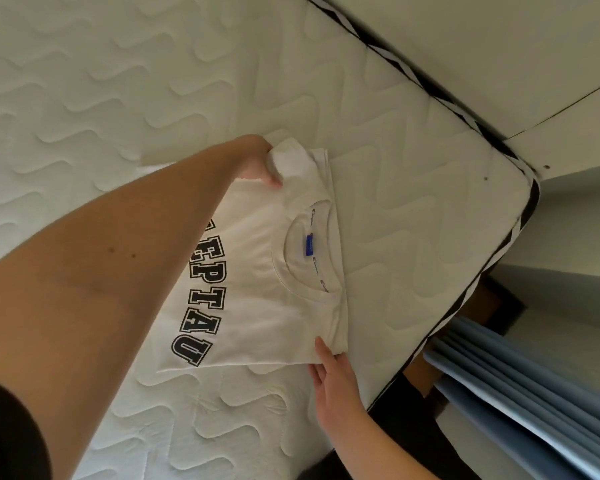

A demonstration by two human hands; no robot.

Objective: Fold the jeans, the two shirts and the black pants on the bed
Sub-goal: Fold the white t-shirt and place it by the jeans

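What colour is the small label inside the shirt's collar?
Blue, on the white shirt; label seen in the head view.

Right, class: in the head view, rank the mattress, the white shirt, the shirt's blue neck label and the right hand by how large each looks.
1. Mattress
2. White shirt
3. Right hand, though it is nearer the camera, so it looks larger than it is
4. Blue neck label
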